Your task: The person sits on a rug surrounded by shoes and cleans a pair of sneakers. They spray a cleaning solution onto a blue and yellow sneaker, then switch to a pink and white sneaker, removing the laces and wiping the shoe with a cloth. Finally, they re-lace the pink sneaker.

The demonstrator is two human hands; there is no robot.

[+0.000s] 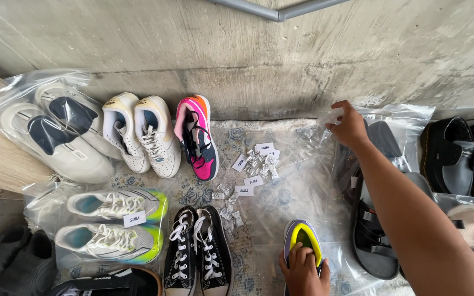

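Concrete wall (237,49) at back, patterned rug (281,181) on the floor w/ shoes laid out all over it. Biggest item in hand: a large clear plastic bag (303,181) spread across the rug's right-centre; right hand (349,125) is up at the bag's top edge, fingers pinched shut on a fold of the plastic. Just right of it, dark sandals (374,241) lie under the forearm, partly in another bag; black chunky shoes (459,156) further right. Far left, white slip-ons in a bag (56,134), then a white lace-up pair (141,134) and one pink-orange sneaker (198,137) standing beside them. Lower left, grey-green runners in a bag (111,225) w/ a white label; black canvas pair (196,252) next to them. Bottom centre, left hand (303,271) is closed over the heel of a purple-yellow sneaker (302,237), which sits at the bag's lower part; can't tell if inside or on top. Smallest: paper tags (250,175) scattered mid-rug, betw. the pink sneaker and the bag.
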